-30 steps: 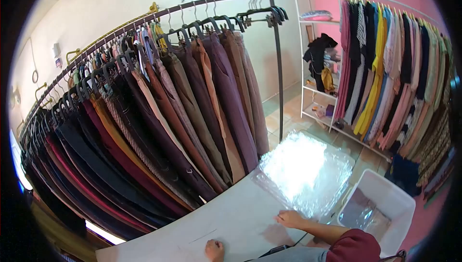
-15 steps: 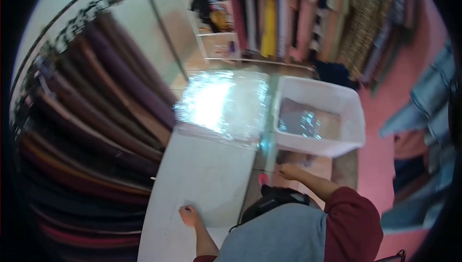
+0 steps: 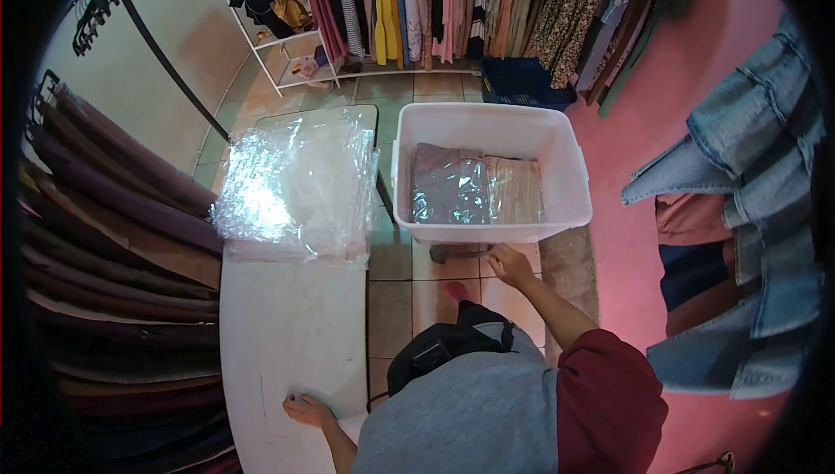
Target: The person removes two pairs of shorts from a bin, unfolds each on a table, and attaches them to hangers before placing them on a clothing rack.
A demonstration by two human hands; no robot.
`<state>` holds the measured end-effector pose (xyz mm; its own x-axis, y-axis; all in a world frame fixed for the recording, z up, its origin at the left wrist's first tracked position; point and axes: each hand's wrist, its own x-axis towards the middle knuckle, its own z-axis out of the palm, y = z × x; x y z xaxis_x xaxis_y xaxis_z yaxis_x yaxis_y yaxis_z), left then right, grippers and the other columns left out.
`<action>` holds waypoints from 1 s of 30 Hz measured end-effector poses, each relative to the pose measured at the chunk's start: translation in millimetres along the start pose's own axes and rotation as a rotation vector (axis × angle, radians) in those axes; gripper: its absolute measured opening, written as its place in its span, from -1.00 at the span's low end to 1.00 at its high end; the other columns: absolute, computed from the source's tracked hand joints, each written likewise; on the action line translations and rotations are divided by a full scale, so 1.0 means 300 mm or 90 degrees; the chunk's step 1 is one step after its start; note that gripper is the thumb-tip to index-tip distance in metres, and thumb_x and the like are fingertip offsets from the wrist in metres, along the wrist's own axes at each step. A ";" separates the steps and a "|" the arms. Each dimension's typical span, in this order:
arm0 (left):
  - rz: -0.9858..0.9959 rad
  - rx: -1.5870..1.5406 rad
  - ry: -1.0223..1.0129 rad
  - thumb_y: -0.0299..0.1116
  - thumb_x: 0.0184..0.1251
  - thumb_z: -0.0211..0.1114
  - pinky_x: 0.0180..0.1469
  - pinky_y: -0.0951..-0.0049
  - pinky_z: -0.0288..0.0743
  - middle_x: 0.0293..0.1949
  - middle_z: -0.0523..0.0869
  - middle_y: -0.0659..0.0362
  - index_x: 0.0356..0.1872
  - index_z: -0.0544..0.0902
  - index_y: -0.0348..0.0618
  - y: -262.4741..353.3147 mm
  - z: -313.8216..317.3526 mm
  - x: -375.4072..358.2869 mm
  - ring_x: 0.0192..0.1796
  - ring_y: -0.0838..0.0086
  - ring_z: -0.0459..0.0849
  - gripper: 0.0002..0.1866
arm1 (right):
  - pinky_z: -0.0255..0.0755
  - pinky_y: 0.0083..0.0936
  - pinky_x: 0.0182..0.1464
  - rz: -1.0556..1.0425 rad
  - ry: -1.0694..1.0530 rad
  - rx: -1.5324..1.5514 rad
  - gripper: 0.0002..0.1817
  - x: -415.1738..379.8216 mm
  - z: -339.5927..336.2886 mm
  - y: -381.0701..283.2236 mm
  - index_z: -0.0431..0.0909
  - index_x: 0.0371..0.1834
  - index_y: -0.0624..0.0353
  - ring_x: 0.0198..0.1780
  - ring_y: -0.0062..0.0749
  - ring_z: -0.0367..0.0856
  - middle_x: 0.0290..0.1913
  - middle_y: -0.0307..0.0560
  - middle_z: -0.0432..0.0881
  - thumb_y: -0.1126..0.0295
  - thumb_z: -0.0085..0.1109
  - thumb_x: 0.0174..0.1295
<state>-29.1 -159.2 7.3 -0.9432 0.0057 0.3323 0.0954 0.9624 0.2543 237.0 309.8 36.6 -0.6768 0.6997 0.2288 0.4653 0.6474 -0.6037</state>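
Right hand (image 3: 509,265) reaches out to the near rim of the white bin (image 3: 574,170) on the floor, fingers curled loosely, gripping nothing. Folded bagged clothes (image 3: 474,191) lie inside. Left hand (image 3: 304,409) presses flat on the table (image 3: 291,335), below the plastic bags (image 3: 291,183).

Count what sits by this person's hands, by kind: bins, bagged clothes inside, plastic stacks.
White bins: 1
Bagged garments in the bin: 2, one purplish, one tan
Stacks of clear plastic bags: 1
Total: 4
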 end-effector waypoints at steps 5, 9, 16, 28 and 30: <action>-0.034 0.077 0.026 -0.25 0.22 -0.10 0.10 0.18 0.13 0.06 0.30 -0.05 0.06 0.27 -0.21 0.045 0.053 -0.133 0.12 0.11 0.24 -0.59 | 0.35 -0.36 -0.41 0.079 0.185 0.022 -0.89 0.296 -0.087 0.147 0.43 -0.49 0.21 -0.46 -0.16 0.47 -0.50 -0.01 0.44 0.40 0.05 0.05; -0.140 0.128 -0.025 -0.12 0.28 -0.22 0.18 0.15 0.04 0.20 0.14 -0.05 0.19 0.16 -0.14 0.105 0.064 -0.208 0.23 0.13 0.13 -0.49 | 0.38 -0.39 -0.32 0.290 0.183 0.065 -0.89 0.404 -0.008 0.429 0.48 -0.45 0.20 -0.40 -0.19 0.51 -0.47 0.02 0.51 0.42 0.06 -0.04; -0.285 0.260 -0.146 0.10 0.28 -0.40 0.20 0.01 -0.07 0.29 -0.04 -0.03 0.29 -0.03 0.07 0.272 0.083 -0.326 0.28 0.05 0.01 -0.40 | 0.39 -0.44 -0.14 0.541 -0.052 0.042 -0.79 0.461 0.195 0.724 0.54 -0.42 0.17 -0.21 -0.19 0.55 -0.31 0.04 0.58 0.37 0.15 -0.19; -0.411 0.137 -0.412 0.27 0.17 -0.36 0.22 -0.13 -0.42 0.31 -0.48 0.06 0.29 -0.36 0.19 0.363 0.012 -0.332 0.33 0.05 -0.46 -0.24 | 0.40 -0.50 -0.10 0.648 -0.135 0.118 -0.24 0.587 0.468 0.824 0.24 0.04 0.41 -0.14 -0.27 0.51 -0.09 0.10 0.48 0.29 0.35 -0.27; -0.422 0.148 -0.432 0.23 0.18 -0.31 0.22 -0.15 -0.39 0.30 -0.49 0.06 0.28 -0.38 0.21 0.358 0.016 -0.325 0.33 0.04 -0.45 -0.25 | 0.40 -0.50 -0.13 0.660 -0.098 0.060 -0.28 0.606 0.487 0.798 0.29 -0.01 0.41 -0.16 -0.29 0.52 -0.13 0.09 0.50 0.29 0.36 -0.28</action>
<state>71.4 -55.2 -2.1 -0.7724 -0.4714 -0.4256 -0.5172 0.8558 -0.0093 142.0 548.0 -177.9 -0.0415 0.8474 -0.5293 0.8167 -0.2764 -0.5066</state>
